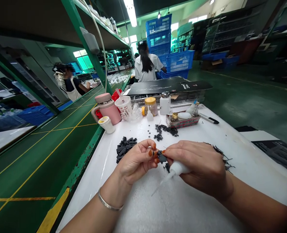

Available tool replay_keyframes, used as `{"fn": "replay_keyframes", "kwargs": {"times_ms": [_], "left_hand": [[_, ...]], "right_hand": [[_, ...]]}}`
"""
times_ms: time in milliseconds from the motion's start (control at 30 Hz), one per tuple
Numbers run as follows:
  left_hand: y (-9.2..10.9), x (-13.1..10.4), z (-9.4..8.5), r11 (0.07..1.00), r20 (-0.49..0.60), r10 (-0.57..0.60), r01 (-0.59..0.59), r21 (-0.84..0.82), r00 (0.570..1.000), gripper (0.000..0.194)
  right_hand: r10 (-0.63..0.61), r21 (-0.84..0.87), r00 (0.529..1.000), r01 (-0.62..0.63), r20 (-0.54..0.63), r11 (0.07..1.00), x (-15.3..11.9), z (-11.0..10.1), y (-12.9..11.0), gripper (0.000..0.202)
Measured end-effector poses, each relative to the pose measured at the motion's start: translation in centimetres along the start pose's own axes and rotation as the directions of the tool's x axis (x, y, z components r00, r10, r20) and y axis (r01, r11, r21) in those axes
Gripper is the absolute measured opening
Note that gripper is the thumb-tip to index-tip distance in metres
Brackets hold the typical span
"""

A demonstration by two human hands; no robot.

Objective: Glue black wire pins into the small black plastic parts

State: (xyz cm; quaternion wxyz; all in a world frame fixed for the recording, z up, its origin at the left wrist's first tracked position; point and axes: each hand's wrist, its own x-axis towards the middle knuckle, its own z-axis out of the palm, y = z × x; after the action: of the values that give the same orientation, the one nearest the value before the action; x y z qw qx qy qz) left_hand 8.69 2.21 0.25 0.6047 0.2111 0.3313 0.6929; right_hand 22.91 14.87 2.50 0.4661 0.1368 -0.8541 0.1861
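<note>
My left hand [137,160] pinches a small dark plastic part [161,157] between thumb and fingers, over the white table [182,207]. My right hand [196,163] touches the same part with its fingertips and holds a small white squeeze bottle [176,169] in its palm, the thin nozzle pointing down and left. A pile of dark plastic parts [124,147] lies just beyond my left hand. Small black rings [164,131] are scattered farther back. Thin black strips [222,155] lie to the right of my right hand.
At the back stand a pink mug [107,108], a drink cup [124,106], a small white cup [107,124], jars and a white bottle [165,103], a small tray [182,121] and a pen [208,118]. A green conveyor [48,145] runs left. Two people work farther off; blue crates [169,48] are stacked behind.
</note>
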Motion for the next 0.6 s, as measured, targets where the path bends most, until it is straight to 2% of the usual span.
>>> {"fn": "replay_keyframes", "kwargs": {"times_ms": [233, 300, 367, 433, 500, 533, 600], "left_hand": [[-0.1, -0.1, 0.1, 1.000, -0.009, -0.006, 0.007, 0.017, 1.000, 0.020], [-0.1, -0.1, 0.1, 0.999, -0.020, 0.018, -0.018, 0.028, 1.000, 0.019], [0.0, -0.1, 0.0, 0.998, -0.021, 0.055, -0.054, 0.040, 0.998, 0.017], [0.2, -0.1, 0.0, 0.995, -0.019, 0.089, -0.088, 0.055, 0.996, 0.016], [0.4, -0.1, -0.1, 0.990, -0.015, 0.112, -0.111, 0.083, 0.994, 0.014], [0.5, -0.1, -0.1, 0.987, -0.013, 0.122, -0.120, 0.102, 0.992, 0.013], [0.6, -0.1, -0.2, 0.980, -0.006, 0.132, -0.129, 0.152, 0.991, 0.012]], "right_hand": [[0.035, 0.022, 0.999, -0.035, 0.004, 0.999, -0.1, 0.0, -0.1, 0.018], [0.113, 0.058, 0.993, -0.112, -0.018, 0.992, 0.1, 0.0, -0.1, 0.014], [0.264, 0.119, 0.964, -0.263, 0.004, 0.958, 0.2, -0.1, 0.0, 0.011], [0.462, 0.184, 0.882, -0.470, 0.089, 0.863, 0.5, -0.2, 0.2, 0.006], [0.626, 0.254, 0.752, -0.659, 0.208, 0.707, 0.7, -0.3, 0.3, 0.010], [0.675, 0.299, 0.690, -0.723, 0.263, 0.623, 0.8, -0.3, 0.4, 0.013], [0.711, 0.397, 0.604, -0.789, 0.360, 0.469, 1.1, -0.4, 0.4, 0.012]]}}
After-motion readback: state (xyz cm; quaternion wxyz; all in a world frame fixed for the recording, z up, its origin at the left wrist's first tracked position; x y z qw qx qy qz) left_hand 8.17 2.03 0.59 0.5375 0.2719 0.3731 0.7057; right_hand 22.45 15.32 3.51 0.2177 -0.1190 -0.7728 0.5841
